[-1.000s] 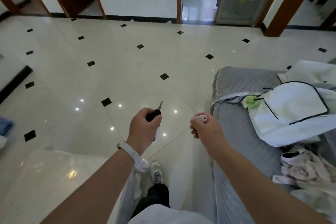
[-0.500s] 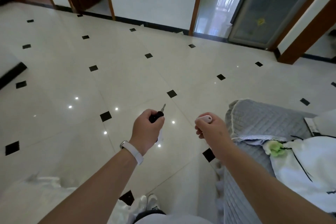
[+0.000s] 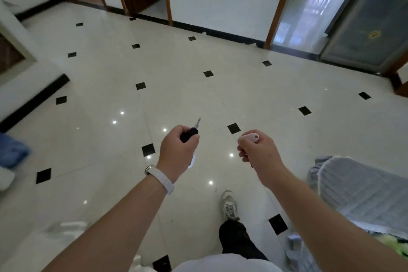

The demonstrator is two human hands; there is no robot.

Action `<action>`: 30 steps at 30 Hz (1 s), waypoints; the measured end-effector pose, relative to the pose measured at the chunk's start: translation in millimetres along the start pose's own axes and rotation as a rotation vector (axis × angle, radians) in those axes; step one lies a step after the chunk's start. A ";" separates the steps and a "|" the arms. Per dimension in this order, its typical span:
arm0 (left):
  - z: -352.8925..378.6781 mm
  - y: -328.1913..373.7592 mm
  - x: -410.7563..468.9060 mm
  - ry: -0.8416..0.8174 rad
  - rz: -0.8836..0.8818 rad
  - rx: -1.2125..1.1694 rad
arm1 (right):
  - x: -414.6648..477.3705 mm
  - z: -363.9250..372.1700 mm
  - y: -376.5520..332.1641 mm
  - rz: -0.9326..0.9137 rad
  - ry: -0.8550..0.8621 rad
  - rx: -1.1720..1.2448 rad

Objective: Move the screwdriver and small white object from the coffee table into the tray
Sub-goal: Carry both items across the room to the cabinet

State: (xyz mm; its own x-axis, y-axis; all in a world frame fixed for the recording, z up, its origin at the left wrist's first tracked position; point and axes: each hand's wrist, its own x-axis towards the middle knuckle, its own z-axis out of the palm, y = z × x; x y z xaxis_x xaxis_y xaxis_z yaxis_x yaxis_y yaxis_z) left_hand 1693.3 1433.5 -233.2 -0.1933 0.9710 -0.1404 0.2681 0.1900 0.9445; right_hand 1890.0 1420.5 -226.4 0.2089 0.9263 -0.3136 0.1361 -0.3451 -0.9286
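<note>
Nearest of all, a white shirt hem fills the bottom edge, and below it a dark trouser leg (image 3: 237, 240) ends in a grey-and-white sneaker (image 3: 229, 205) planted on the glossy cream tile floor (image 3: 106, 161). To the near right sits a grey quilted sofa arm (image 3: 362, 185), with something white and green blurred at its lower edge (too smeared to name).

Two bare forearms reach forward from the bottom corners. The left one wears a white wristband (image 3: 160, 179). Beyond it, the left hand (image 3: 177, 152) is curled into a fist around the screwdriver (image 3: 191, 131): the black handle is buried in the palm and the short metal tip juts up and away to the far right. Just to the right, apart from it, the right hand (image 3: 258, 150) has its fingers folded in, pinching the small white object (image 3: 250, 138) between thumb and forefinger, so one rounded end with a small hole sticks out on top. Both things are held in the air above the floor.

Farther on, the tiles carry small black diamond insets and bright ceiling-light reflections. At the left edge there is a blue blur (image 3: 12, 150) and a white cabinet with a dark base. At the far end, wooden door frames (image 3: 279, 4) break up a white wall, and a glass door (image 3: 373, 17) stands at the far right.
</note>
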 end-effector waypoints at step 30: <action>-185.0 6.5 233.7 0.848 -0.219 -0.176 | 235.6 271.8 -180.2 -0.142 -0.706 -0.264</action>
State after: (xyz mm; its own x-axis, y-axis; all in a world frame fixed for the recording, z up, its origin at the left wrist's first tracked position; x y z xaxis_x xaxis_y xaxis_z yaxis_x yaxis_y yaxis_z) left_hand 1475.3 1634.9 -205.0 -0.8749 0.4687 -0.1220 0.0079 0.2655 0.9641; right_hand 1651.5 1742.1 -186.8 -0.4839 0.8108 -0.3294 0.3609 -0.1580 -0.9191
